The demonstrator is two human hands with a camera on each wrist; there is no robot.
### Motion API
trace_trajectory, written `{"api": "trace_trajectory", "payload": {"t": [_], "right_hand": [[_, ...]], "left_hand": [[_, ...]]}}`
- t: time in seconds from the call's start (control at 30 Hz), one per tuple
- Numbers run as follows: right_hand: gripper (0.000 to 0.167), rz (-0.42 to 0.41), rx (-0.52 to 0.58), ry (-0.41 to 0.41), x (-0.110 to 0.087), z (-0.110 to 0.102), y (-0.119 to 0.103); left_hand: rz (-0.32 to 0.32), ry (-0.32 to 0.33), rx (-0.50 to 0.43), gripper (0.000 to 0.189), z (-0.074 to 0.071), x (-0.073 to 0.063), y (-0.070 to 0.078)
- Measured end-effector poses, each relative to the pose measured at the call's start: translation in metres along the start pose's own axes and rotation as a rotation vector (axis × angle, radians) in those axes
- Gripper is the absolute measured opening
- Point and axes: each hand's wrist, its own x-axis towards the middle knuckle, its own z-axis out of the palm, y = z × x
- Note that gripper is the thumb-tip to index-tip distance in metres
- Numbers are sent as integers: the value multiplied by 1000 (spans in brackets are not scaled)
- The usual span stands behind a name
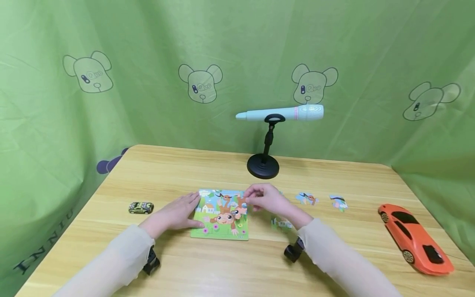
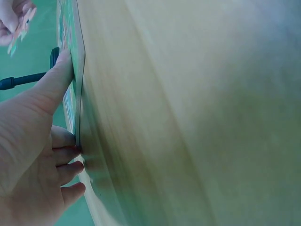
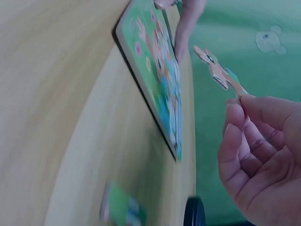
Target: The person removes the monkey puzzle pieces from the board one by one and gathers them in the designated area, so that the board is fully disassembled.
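A jigsaw puzzle board (image 1: 219, 235) with a cartoon monkey picture lies flat on the wooden table. My left hand (image 1: 182, 212) rests along its left edge; in the left wrist view the thumb (image 2: 59, 77) lies on the board's face, with the other fingers at its side. Above the board's right part, my right hand (image 1: 266, 199) pinches a puzzle piece (image 3: 217, 70) between thumb and forefinger. In the right wrist view this piece, printed with part of a monkey, is raised clear of the board. A loose green puzzle piece (image 1: 281, 223) is partly hidden by the right forearm.
Two more puzzle pieces, one with a monkey (image 1: 307, 199) and one mostly blue (image 1: 338, 202), lie to the right. A light blue microphone (image 1: 282, 113) sits on a black stand (image 1: 263, 166) behind. A small toy car (image 1: 141, 207) is left, an orange toy car (image 1: 415, 239) right.
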Motion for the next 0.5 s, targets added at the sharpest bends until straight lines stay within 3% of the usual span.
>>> {"api": "trace_trajectory", "payload": {"t": [0.17, 0.5], "right_hand": [[16, 10, -38, 56, -12, -23, 25], [17, 56, -81, 137, -53, -65, 50]], "left_hand": [[1, -3, 1, 93, 0, 0, 0], [5, 1, 6, 93, -1, 0, 1]]}}
